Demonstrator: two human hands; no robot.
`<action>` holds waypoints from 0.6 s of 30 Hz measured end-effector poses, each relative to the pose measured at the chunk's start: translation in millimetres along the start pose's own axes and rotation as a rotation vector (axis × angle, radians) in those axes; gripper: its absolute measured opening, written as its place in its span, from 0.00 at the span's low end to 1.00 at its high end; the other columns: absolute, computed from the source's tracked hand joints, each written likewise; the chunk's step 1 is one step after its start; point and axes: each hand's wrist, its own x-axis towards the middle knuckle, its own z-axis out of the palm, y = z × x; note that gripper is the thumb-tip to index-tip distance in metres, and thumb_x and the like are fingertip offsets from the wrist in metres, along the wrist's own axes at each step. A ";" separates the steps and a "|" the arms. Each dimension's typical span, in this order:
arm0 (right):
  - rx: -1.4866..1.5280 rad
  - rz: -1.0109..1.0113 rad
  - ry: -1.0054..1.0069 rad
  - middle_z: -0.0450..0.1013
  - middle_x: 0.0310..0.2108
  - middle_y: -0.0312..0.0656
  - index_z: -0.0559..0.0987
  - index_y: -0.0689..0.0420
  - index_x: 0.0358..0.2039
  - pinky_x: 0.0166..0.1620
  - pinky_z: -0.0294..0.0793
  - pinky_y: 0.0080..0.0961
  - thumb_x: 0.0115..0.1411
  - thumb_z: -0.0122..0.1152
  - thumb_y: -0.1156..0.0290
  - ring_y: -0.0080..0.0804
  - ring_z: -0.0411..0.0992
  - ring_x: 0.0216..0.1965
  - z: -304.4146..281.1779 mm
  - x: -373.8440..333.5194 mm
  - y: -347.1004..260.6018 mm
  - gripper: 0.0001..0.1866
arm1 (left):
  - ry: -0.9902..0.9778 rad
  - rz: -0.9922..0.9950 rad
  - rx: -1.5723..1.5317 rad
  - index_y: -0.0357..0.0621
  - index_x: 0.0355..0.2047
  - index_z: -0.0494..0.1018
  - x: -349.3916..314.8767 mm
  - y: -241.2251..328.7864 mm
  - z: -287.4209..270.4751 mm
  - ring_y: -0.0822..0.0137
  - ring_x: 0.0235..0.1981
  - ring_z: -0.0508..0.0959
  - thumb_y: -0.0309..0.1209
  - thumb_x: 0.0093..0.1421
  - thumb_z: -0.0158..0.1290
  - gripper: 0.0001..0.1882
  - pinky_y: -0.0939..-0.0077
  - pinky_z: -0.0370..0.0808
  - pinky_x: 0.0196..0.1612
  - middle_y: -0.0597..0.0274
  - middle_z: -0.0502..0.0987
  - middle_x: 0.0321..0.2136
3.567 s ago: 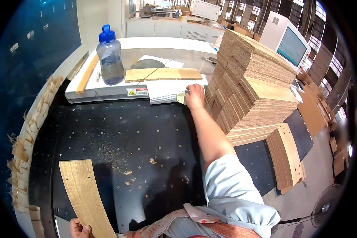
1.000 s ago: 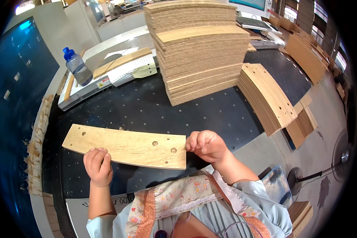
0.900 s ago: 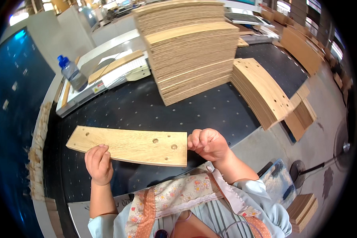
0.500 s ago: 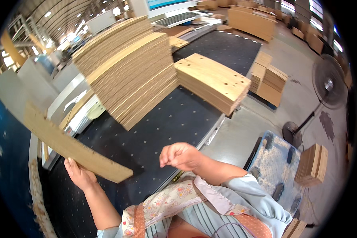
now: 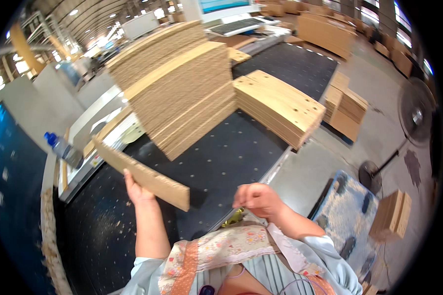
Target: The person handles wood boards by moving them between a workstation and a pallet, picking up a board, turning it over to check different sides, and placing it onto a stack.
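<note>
My left hand grips a long, narrow wooden board by its near side, thumb raised against its face. The board stands on edge, tilted, over the black worktable dotted with small pale studs. Its right end points toward my right hand. That hand is curled closed above the table's near edge, apart from the board. What its fingertips hold, if anything, cannot be made out. Beyond the hands rises a tall stack of boards. To its right lies a lower stack of drilled panels.
A clear bottle with a blue cap stands at the left. A keyboard sits at the back. On the right are a floor fan, a worn blue platform and a small board stack on the floor.
The view has shifted. My left hand and the board have moved right and the board is closer to my right hand. My right hand has also moved right and stays curled.
</note>
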 end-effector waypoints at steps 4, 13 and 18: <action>0.140 -0.133 0.110 0.67 0.27 0.45 0.72 0.61 0.21 0.40 0.69 0.33 0.48 0.56 0.80 0.38 0.68 0.34 0.0 -1.8 -24.4 0.03 | -0.332 0.114 0.135 0.41 0.47 0.63 2.7 18.4 -15.8 0.58 0.42 0.72 0.30 0.54 0.50 0.19 0.61 0.70 0.46 0.55 0.71 0.41; -0.236 -0.236 -0.059 0.68 0.31 0.46 0.73 0.61 0.22 0.39 0.68 0.27 0.45 0.58 0.83 0.34 0.68 0.33 33.3 57.8 -72.8 0.04 | -0.804 0.679 1.271 0.39 0.31 0.73 -46.7 19.5 34.6 0.67 0.32 0.75 0.15 0.43 0.50 0.13 0.75 0.69 0.39 0.61 0.76 0.30; -0.649 -0.254 -0.161 0.68 0.34 0.42 0.75 0.60 0.22 0.41 0.66 0.23 0.45 0.60 0.79 0.28 0.66 0.38 56.2 73.6 -109.4 0.03 | -1.044 1.040 1.619 0.39 0.30 0.73 -55.0 38.0 43.0 0.58 0.33 0.76 0.17 0.39 0.52 0.14 0.71 0.69 0.38 0.56 0.76 0.30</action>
